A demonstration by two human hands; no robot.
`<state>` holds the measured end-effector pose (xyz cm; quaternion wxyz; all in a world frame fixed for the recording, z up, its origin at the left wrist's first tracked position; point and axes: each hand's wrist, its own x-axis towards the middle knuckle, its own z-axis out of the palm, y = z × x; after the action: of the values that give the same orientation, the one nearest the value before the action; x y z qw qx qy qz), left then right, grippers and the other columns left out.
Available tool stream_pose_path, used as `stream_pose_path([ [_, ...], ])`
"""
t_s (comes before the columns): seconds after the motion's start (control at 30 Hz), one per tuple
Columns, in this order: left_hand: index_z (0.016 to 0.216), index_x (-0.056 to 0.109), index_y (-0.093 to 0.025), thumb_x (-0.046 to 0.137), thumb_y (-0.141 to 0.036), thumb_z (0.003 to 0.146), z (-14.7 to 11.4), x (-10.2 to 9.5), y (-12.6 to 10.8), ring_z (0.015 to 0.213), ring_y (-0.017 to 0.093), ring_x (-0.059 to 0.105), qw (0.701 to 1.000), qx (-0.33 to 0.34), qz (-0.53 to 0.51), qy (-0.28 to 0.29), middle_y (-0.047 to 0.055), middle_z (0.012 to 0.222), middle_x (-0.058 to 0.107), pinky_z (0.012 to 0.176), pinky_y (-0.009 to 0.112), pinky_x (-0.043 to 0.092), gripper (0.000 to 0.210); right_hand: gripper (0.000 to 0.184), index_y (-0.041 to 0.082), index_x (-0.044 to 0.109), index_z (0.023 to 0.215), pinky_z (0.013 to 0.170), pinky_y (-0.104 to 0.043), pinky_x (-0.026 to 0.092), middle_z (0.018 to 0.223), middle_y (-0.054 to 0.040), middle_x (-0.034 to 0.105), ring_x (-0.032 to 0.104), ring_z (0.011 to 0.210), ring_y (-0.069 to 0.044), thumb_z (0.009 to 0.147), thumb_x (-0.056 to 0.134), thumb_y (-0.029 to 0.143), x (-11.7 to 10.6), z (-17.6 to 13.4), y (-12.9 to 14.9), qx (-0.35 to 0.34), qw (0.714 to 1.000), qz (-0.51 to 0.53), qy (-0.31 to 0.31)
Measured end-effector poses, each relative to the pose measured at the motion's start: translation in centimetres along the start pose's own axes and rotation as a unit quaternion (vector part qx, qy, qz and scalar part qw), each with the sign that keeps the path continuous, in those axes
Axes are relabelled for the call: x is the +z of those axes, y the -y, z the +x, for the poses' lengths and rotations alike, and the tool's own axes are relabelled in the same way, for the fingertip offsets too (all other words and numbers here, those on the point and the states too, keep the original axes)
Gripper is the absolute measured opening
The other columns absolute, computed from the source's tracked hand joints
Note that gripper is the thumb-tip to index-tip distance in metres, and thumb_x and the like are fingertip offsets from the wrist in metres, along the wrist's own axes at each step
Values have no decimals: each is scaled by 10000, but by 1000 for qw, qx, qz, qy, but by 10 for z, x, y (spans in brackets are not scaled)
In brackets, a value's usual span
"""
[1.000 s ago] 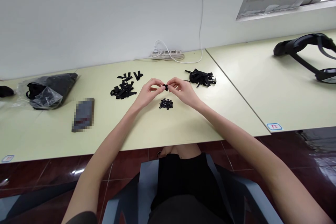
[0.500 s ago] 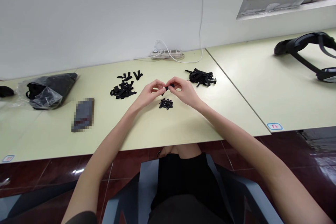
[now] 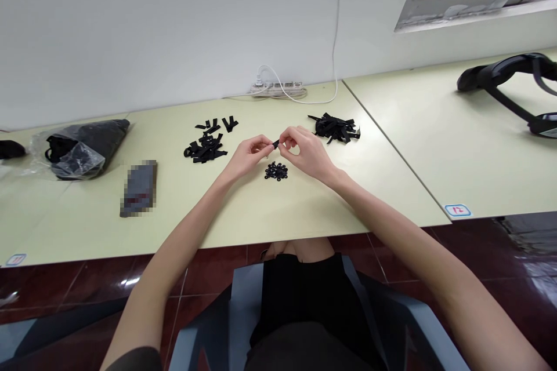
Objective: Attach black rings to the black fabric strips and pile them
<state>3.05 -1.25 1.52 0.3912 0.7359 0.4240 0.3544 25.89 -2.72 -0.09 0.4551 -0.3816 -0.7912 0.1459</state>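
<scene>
Between my two hands is a short black fabric strip [image 3: 275,144], mostly covered by fingers. My left hand [image 3: 251,154] pinches its left end, thumb and fingertips together. My right hand [image 3: 301,149] is closed at the strip's other end, fingertips bent over it. Just below the hands lies a small pile of black rings [image 3: 276,171]. To the left is a pile of black strips [image 3: 206,148], with several more lying above it. A larger heap of black strips [image 3: 335,127] lies beyond my right hand.
A power strip [image 3: 278,89] with a white cable sits against the wall. Left on the pale table [image 3: 243,214] are a blurred flat object [image 3: 139,188] and a black item in a clear plastic bag [image 3: 87,148]. A black headset-like device [image 3: 500,78] is at far right.
The strip between my hands shows less of its length now. My right fingers have shifted and curled more at its end. My left hand has barely moved; the piles look the same.
</scene>
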Motion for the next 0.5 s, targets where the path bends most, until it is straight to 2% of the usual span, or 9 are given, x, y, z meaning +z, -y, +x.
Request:
stream_pose_path([
  [0.17, 975, 772, -233, 796, -714, 985, -1, 1, 0, 850, 216, 688, 999, 9, -18, 37, 60, 931, 763, 859, 372, 551, 482, 254, 274, 538, 920, 709, -360, 338, 791, -8, 602, 521, 708, -201, 1125, 642, 381, 2, -2, -2, 66, 995, -18, 73],
  [0.3, 983, 770, -229, 780, -701, 1006, -3, 5, 1, 879, 230, 713, 998, 6, -25, 49, 68, 923, 759, 882, 384, 569, 472, 249, 270, 514, 899, 673, -367, 275, 756, -22, 615, 471, 649, -199, 1144, 533, 303, 4, -3, -5, 76, 990, -54, 104],
  [0.5, 944, 743, -231, 759, -637, 1016, -4, 10, 0, 842, 218, 665, 998, 11, -16, 60, 54, 915, 735, 809, 364, 538, 412, 261, 271, 464, 851, 657, -374, 245, 725, -28, 599, 416, 616, -197, 1098, 542, 236, 9, -4, -9, 81, 986, -76, 126],
])
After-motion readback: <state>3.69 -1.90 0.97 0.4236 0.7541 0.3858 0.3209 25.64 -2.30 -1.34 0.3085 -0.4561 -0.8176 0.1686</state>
